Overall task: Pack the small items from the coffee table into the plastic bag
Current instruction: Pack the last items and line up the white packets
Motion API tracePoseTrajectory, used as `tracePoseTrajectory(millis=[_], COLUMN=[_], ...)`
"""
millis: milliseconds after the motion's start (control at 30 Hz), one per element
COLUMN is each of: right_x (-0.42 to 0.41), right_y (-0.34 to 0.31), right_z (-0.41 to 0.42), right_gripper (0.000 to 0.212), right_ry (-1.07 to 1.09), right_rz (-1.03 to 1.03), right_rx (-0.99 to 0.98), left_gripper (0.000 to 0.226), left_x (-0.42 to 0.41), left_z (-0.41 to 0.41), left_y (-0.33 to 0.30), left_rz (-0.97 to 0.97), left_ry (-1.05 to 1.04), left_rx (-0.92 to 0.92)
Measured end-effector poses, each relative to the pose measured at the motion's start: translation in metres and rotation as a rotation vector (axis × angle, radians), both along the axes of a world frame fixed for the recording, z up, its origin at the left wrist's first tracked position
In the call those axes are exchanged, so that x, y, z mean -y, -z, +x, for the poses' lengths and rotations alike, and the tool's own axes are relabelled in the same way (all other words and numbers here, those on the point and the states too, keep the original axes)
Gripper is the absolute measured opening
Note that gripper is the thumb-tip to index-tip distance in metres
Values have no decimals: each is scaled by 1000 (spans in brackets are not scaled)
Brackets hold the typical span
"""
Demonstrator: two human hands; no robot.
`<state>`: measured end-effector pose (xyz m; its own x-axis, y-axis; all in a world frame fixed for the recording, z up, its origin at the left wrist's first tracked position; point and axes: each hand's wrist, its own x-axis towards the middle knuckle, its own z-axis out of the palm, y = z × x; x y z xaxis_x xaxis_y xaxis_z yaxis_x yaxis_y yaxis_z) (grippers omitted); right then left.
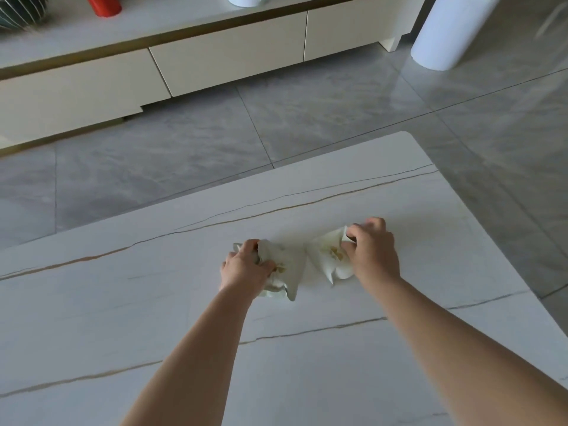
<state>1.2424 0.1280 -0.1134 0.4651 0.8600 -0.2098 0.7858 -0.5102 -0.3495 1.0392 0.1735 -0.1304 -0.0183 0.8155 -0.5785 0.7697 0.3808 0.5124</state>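
My left hand (246, 265) and right hand (370, 250) each pinch an end of the crumpled whitish plastic bag (302, 259) on the white marble-look coffee table (307, 364). I see no loose items, so packing looks nearly done; the bag's contents are unclear.

low cabinet (215, 61), red cup (103, 4), white cylinder (445, 35)

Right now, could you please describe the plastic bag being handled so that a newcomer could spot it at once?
Find the white marble-look coffee table with thin gold veins. Near its middle, the left hand and right hand each grip one end of a crumpled whitish plastic bag lying on the top. It is the only loose thing visible on that surface, with yellowish patches showing at it.
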Motion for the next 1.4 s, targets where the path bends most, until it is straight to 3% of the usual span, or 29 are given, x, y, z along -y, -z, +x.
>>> tracePoseTrajectory(millis=[67,167,267,367,533,733,1000,1100,1400], right_x=[20,44,67,93,139,197,293,335,467], right_y=[-6,-23,-54,-89,-171,-285,-419,-448,-508], right_z=[-2,-6,-11,-17,-33,-52,-80,-83,-69], right_gripper=[4,29,19,25,33,12,26,28,22], right_ry=[43,150,334,427,460,438,761,855,1256], right_rz=[17,45,42,15,19,25,296,395,573], right_rx=[-102,-338,-560,-613,-549,-514,-728,-823,-858], left_gripper=[44,29,15,12,15,17,19,20,22], left_x=[16,48,72,93,127,167,228,254,349], left_z=[-2,-6,-12,-16,-24,-39,-39,-29,27], left_y=[-8,-31,-65,-107,-191,-297,-423,-456,-525], left_rz=[-14,-79,-120,-111,-97,-55,-49,-75,-98], left_ry=[-74,-252,-381,-408,-296,-196,28,112,448], left_rx=[56,194,273,338,338,399,500,552,581])
